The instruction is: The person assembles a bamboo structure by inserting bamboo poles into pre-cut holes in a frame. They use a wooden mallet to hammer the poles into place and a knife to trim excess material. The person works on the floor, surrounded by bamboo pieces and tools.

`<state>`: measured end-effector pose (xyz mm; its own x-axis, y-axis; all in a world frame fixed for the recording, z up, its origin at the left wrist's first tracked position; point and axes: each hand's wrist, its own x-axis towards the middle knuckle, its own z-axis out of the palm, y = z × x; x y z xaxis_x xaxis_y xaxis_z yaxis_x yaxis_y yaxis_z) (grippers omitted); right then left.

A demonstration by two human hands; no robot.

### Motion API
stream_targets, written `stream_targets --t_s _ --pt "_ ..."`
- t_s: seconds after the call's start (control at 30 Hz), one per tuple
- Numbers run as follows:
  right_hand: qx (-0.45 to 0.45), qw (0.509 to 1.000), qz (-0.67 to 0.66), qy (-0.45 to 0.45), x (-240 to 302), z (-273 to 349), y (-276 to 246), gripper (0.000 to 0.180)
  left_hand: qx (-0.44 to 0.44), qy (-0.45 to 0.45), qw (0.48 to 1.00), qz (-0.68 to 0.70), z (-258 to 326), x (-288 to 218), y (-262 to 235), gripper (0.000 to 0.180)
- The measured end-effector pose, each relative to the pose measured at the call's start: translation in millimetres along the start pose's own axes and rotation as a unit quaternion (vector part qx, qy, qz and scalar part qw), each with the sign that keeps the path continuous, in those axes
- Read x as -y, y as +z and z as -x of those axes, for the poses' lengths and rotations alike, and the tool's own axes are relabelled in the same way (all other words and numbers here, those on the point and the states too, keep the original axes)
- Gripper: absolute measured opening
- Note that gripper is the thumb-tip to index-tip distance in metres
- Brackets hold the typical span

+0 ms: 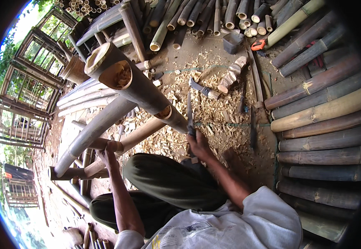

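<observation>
A bamboo frame stands tilted in front of me: a thick dark pole with scooped openings, joined to slimmer poles. Wood chips lie inside the upper opening. My left hand is closed around a bamboo crosspiece low on the frame. Close to the thick pole's near end, my right hand grips a knife whose narrow dark blade points away from me. The fingers partly hide its handle. My knees are bent just below the frame.
Wood shavings cover the ground. A curved blade tool, a notched wood piece, long blades and an orange-handled saw lie beyond. Bamboo poles line the right side, with more stacked at the back. A dark tub stands among them.
</observation>
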<state>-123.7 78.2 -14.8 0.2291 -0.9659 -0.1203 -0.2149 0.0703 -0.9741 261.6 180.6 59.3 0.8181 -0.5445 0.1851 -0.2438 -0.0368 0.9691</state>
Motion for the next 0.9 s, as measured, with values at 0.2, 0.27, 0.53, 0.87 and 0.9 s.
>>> stream_targets --t_s 0.2,0.27,0.53,0.87,0.9 --pt "-0.081 0.991 0.056 -0.096 56.9 -0.2 26.1 0.041 0.012 0.012 1.0 0.005 16.0 -8.0 9.9 0.03" --pt "-0.076 0.988 0.105 -0.09 59.0 -2.7 26.7 0.043 0.012 0.036 0.999 0.001 15.0 -2.7 7.4 0.033" --pt "-0.082 0.981 0.127 -0.118 63.3 17.0 3.0 0.034 -0.008 0.028 1.0 0.012 19.8 6.3 0.0 0.026" --pt "-0.05 0.989 0.115 -0.076 82.0 9.4 17.4 0.039 -0.011 0.039 0.999 -0.004 23.1 1.4 1.3 0.03" --pt "-0.077 0.994 0.06 -0.056 93.5 14.0 16.1 0.032 -0.019 0.034 0.999 -0.004 23.8 2.4 -1.1 0.031"
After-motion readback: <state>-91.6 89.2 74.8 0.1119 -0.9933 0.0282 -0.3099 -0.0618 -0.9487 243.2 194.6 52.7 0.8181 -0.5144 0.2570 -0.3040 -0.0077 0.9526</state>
